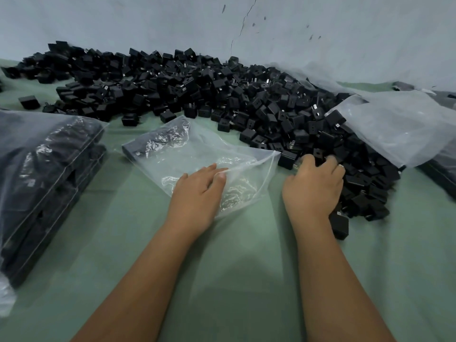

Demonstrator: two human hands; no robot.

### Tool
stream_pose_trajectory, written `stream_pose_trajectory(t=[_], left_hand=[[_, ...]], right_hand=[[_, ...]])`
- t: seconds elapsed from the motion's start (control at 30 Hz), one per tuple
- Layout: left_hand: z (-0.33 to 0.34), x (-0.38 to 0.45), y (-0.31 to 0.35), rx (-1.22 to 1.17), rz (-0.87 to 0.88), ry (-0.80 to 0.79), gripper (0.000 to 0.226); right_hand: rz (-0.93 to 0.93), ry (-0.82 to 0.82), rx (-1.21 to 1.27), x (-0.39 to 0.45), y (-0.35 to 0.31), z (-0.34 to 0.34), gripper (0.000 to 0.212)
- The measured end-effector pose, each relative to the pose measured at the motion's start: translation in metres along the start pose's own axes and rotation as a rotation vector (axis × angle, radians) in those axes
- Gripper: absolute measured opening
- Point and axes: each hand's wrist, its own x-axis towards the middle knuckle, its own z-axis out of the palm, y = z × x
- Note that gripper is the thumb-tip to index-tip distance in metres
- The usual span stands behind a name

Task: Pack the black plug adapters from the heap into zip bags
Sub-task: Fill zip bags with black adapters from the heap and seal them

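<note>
A big heap of black plug adapters (222,95) spreads across the back of the green table and down its right side. In the middle lies a clear zip bag (197,154) with a few adapters in its far end. My left hand (199,191) pinches the bag's open edge, thumb on top of the plastic and fingers under the flap. Right of the bag, my right hand (313,186) reaches into the near edge of the heap, its fingers curled round adapters there. A ring shows on one finger.
Filled zip bags of adapters (44,174) are stacked at the left. A large loose plastic sheet (394,124) lies over the heap at the right, with more dark packs (441,174) under it. A pale wall stands behind the heap. Bare green tabletop (234,255) lies between my forearms.
</note>
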Motion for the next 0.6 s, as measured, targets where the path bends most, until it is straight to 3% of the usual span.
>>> stream_pose_trajectory(t=[0.13, 0.23, 0.33, 0.43, 0.53, 0.6], left_hand=[[0.000, 0.000, -0.001, -0.013, -0.015, 0.007, 0.038], [-0.001, 0.001, -0.002, -0.038, -0.028, 0.007, 0.037], [0.000, 0.001, -0.004, -0.099, -0.042, 0.028, 0.034], [-0.002, 0.003, -0.005, -0.254, -0.076, 0.099, 0.032], [-0.006, 0.003, -0.006, -0.357, -0.084, 0.174, 0.032], [-0.008, 0.003, -0.007, -0.402, -0.067, 0.210, 0.030]], right_hand=[[-0.029, 0.062, 0.076, 0.000, 0.001, 0.000, 0.034], [-0.179, 0.290, 0.475, -0.002, -0.007, -0.010, 0.034], [-0.440, 0.428, 0.845, -0.015, -0.020, -0.020, 0.020], [-0.590, 0.266, 0.983, -0.031, -0.036, -0.022, 0.015], [-0.633, 0.006, 0.817, -0.038, -0.046, -0.016, 0.018], [-0.680, -0.033, 0.647, -0.038, -0.047, -0.009, 0.023]])
